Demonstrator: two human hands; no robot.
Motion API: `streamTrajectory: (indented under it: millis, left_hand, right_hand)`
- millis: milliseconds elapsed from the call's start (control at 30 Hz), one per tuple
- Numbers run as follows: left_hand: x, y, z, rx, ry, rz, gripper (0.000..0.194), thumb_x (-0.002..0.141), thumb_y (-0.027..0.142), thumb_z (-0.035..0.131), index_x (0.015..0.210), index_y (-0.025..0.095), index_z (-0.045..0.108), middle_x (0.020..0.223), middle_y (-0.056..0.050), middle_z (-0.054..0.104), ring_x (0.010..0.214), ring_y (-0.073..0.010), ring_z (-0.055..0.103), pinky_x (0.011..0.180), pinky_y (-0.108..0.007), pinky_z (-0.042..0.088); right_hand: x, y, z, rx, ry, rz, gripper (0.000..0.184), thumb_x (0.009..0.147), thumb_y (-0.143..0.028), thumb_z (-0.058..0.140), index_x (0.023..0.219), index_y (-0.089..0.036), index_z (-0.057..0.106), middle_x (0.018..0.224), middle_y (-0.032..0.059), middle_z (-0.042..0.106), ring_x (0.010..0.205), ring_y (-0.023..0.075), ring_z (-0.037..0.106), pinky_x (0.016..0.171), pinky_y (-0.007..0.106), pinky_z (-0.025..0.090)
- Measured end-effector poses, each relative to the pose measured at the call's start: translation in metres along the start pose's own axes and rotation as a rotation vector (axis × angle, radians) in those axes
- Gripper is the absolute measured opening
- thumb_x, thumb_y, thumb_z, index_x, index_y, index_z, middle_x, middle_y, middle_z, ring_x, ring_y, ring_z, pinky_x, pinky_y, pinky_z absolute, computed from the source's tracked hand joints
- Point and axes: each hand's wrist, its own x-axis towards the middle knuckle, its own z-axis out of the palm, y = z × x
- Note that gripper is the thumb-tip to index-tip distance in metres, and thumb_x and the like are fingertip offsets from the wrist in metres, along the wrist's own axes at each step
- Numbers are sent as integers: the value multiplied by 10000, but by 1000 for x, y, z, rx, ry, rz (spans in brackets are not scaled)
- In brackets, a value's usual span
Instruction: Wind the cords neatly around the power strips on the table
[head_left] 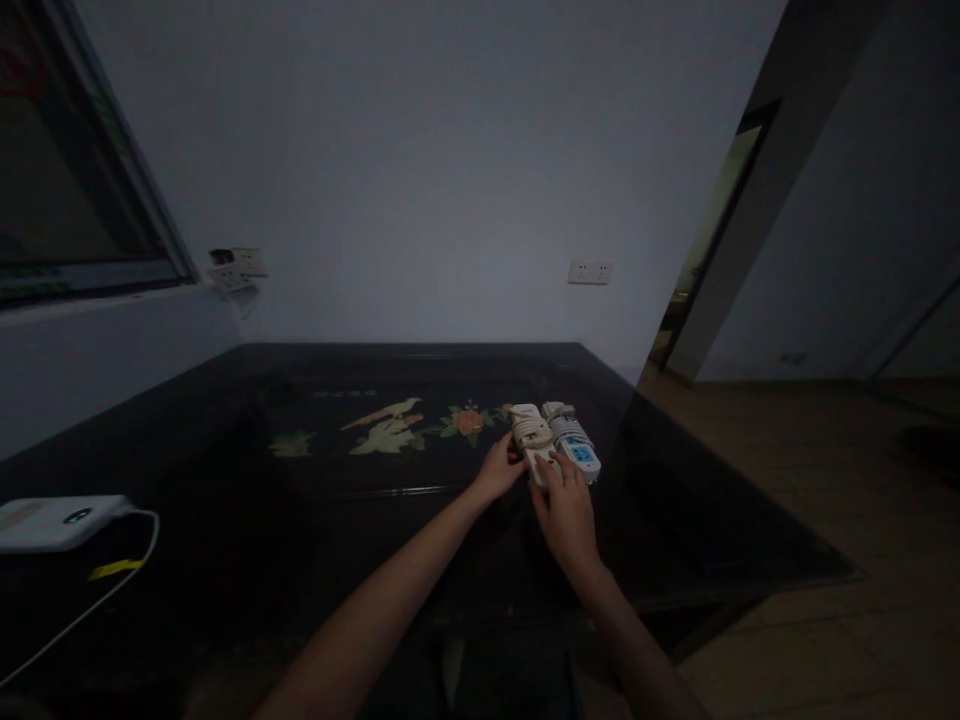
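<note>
Two power strips lie side by side at the right of the dark table, each with its cord wound round it. The left one is a cream power strip (529, 432). The right one is a white power strip (582, 455) with a blue socket face. My left hand (501, 472) grips the left edge of the cream strip, its fingertips partly hidden against the side. Over the near end of the same strip lies my right hand (568, 510), thumb on one side and fingers bent onto its top. Those fingers come close to the white strip; whether they touch it I cannot tell.
The dark glossy table (247, 590) carries a bird-and-flower picture (390, 430). A white power bank (64, 522) with a white cable (154, 535) and yellow tag sits at the left. Wall sockets (590, 272) are on the wall behind.
</note>
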Motion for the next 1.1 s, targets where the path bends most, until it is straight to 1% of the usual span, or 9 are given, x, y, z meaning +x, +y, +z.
streamTrajectory:
  millis: [133,267,367,467,567,700,767,933,1100]
  left_hand:
    - [-2,12,-25,-132,133,-84,536,703,308,731,1188,138,577,1165,-163,611,991,-258,613,905,-420,473]
    - [-14,28,-52,-296,220,-75,538,881,546,424,1210,150,578,1200,-147,606,1119,-268,574,945,-400,464]
    - [-29,38,-72,-377,263,-38,518,912,525,359,1291,223,540,1323,-99,544,1264,-259,469,1021,-394,407]
    - [-41,46,-88,-420,261,-21,485,912,475,394,1370,328,455,1462,-30,412,1361,-259,350,1053,-430,363]
    - [-47,52,-94,-440,188,-37,490,881,445,480,1362,353,468,1494,-29,372,1348,-306,368,1033,-494,365]
    - [-47,55,-89,-463,85,-58,403,866,370,517,1257,303,588,1424,-72,469,1311,-332,411,973,-512,416]
    - [-46,54,-87,-474,59,-63,374,885,331,485,1232,267,609,1378,-94,513,1284,-329,441,943,-491,441]
    - [-40,47,-88,-471,15,-90,400,926,348,394,1220,181,606,1110,-141,665,1070,-285,612,826,-410,516]
    - [-33,34,-87,-438,19,-112,481,921,449,357,1191,140,607,939,-123,704,835,-247,686,693,-347,556]
  right_hand:
    - [13,-32,23,485,14,-51,423,892,-298,498,1303,-204,530,1301,123,532,1225,245,476,1044,425,382]
    - [49,-81,73,967,-75,125,528,855,-443,526,1302,-163,540,1363,145,514,1283,257,449,1091,423,318]
    - [69,-116,110,1034,-136,139,519,886,-521,430,1238,-179,599,1301,138,583,1271,262,475,1079,441,327]
    - [73,-137,129,1064,-194,117,531,887,-557,417,1213,-192,624,1268,134,611,1270,271,481,1067,448,333]
    - [69,-134,130,1079,-242,76,570,863,-580,455,1254,-190,598,1348,134,547,1304,280,440,1087,455,297]
    - [68,-115,123,1068,-291,17,614,842,-568,500,1311,-175,544,1427,128,458,1355,263,358,1112,416,257]
    - [69,-109,122,1056,-318,-4,600,849,-541,502,1320,-172,531,1422,131,461,1338,257,378,1100,407,274]
    - [73,-103,123,1047,-379,-36,511,834,-508,532,1223,-186,608,1266,114,596,1169,241,542,1027,378,364]
    - [74,-102,127,1018,-374,18,455,819,-537,528,1028,-170,698,1027,112,689,1022,260,612,948,396,416]
